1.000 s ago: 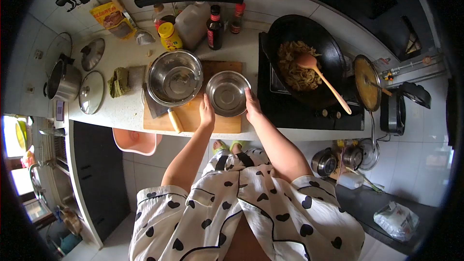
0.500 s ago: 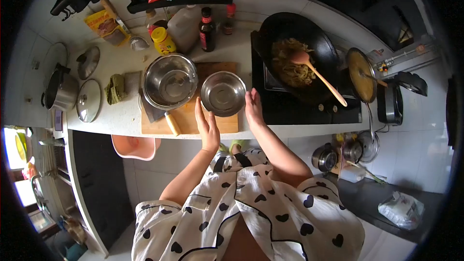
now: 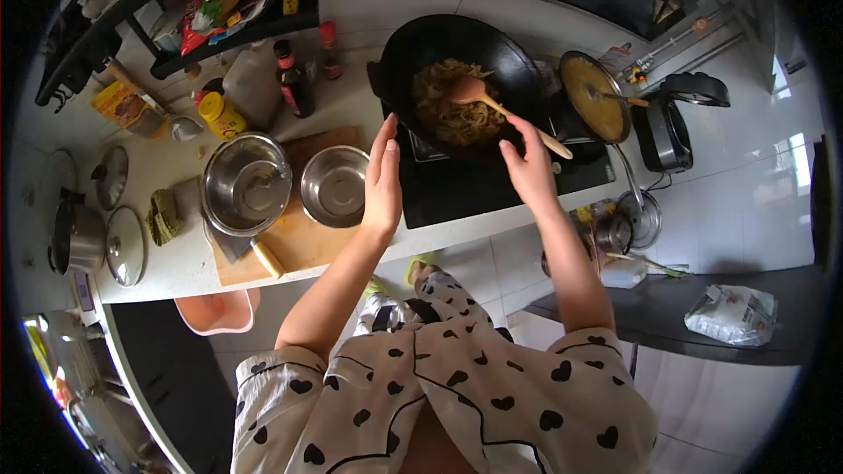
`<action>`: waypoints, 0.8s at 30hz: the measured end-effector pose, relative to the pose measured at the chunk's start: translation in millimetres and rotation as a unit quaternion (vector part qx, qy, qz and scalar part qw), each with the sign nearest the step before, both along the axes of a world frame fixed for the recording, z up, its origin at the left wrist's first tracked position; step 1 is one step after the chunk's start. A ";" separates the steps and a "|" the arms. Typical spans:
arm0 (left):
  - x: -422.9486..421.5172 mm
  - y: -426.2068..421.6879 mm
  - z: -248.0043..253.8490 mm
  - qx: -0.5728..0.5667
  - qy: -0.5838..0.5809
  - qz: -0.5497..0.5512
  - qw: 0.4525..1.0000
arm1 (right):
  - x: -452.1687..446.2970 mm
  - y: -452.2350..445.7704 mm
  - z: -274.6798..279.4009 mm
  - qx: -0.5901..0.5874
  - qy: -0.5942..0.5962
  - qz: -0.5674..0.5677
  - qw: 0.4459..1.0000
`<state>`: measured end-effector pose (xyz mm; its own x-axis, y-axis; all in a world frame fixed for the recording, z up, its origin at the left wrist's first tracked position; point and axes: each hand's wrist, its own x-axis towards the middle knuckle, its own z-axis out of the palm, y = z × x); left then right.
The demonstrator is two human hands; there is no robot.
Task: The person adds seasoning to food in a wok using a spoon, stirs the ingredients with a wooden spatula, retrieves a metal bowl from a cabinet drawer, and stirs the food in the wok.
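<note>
A black wok (image 3: 518,48) with cooked, shredded brownish food (image 3: 448,118) in it stands on the stove. A cooking spoon (image 3: 470,90) with a reddish head and pale handle rests across the food and the wok's rim. At the spoon's handle is my right hand (image 3: 534,177), thumb and fingers apart; whether it touches the handle I cannot tell. My left hand (image 3: 383,189) is held upright with fingers straight, holding nothing. It is just right of the smaller steel bowl (image 3: 335,186) on the wooden cutting board (image 3: 312,250).
A larger steel bowl (image 3: 247,184) sits partly on the board, beside a knife (image 3: 266,256). Bottles, including a dark sauce bottle (image 3: 294,83), line the back. A pan (image 3: 590,96) with a long handle stands right of the wok. Lids and a pot (image 3: 81,241) are at the left.
The view has shifted to the right. My hands have come away from the smaller bowl, the right one moving over to the spoon handle at the wok. The bowl stays on the board.
</note>
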<state>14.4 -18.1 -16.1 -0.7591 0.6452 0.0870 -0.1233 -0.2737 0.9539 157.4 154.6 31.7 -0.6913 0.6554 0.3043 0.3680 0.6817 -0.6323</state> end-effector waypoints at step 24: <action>-25.3 93.9 24.6 -0.059 0.083 0.201 0.974 | -13.3 162.0 73.4 0.249 -0.394 0.187 0.865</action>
<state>-11.0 75.8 8.6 -0.9344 0.3111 0.1735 0.1301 -0.1553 0.9793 144.1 316.6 105.1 -0.9477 0.2653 -0.1771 0.2467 0.9616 0.1205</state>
